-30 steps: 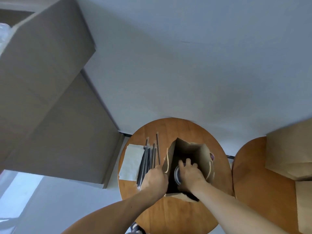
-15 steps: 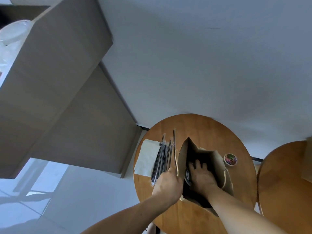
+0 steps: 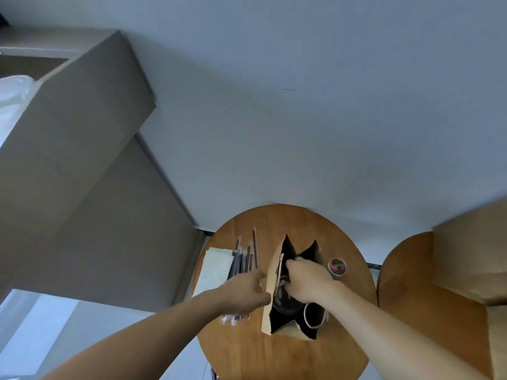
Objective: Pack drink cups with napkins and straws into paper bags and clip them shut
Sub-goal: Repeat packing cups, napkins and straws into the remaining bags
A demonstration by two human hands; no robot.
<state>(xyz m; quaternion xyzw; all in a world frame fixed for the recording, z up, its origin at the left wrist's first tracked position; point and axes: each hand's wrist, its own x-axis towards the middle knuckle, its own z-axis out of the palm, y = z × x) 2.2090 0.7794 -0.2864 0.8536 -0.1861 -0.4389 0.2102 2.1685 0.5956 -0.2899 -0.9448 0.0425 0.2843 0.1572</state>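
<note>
An open brown paper bag (image 3: 270, 305) stands in the middle of a round wooden table (image 3: 274, 349). A cup's dark lid (image 3: 282, 296) shows inside it. My right hand (image 3: 308, 282) hovers at the bag's mouth, fingers loosely bent, with nothing seen in it. My left hand (image 3: 245, 292) is just left of the bag, over the near ends of several black straws (image 3: 244, 259), fingers relaxed. White napkins (image 3: 216, 270) lie left of the straws. A small tub of coloured paper clips (image 3: 337, 266) sits right of the bag.
A second round table (image 3: 411, 278) stands to the right, carrying a cardboard box (image 3: 472, 253). Large grey cabinets (image 3: 82, 187) rise on the left, with white plastic (image 3: 13, 94) on top. A pale wall is behind the table.
My right hand has risen from deep in the bag to its mouth. My left hand has let go of the bag's left edge and shifted left over the straws. The view has moved.
</note>
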